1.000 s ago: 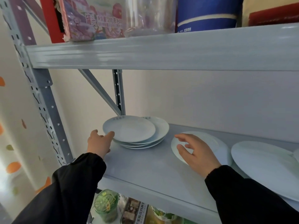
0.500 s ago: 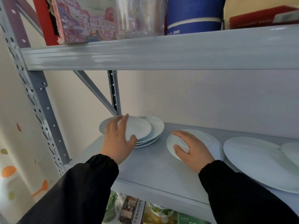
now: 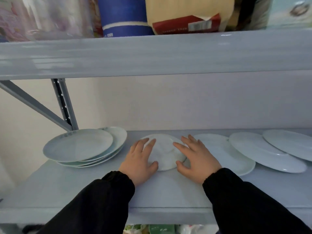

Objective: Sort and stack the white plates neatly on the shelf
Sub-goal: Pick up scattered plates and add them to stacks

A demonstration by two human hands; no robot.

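Note:
A small white plate (image 3: pixel 164 152) lies mid-shelf, its right side overlapping a wider white plate (image 3: pixel 226 154). My left hand (image 3: pixel 139 158) grips its left rim, fingers on top and thumb at the front edge. My right hand (image 3: pixel 197 157) grips its right rim the same way. A stack of several pale plates (image 3: pixel 79 146) sits at the left, loosely fanned. Two large white plates (image 3: pixel 263 153) (image 3: pixel 290 144) overlap at the right. All rest on the grey shelf (image 3: pixel 168 188).
The upper shelf board (image 3: pixel 152 54) hangs low overhead, carrying a blue tub (image 3: pixel 123 17), a red-and-tan package (image 3: pixel 185 17) and bags. A grey upright with a diagonal brace (image 3: pixel 63 105) stands behind the left stack. Packaged goods show below the shelf.
My left hand left the stack at the left and came right onto the small plate's left rim. My right hand stayed on that plate. The camera swung right and closer.

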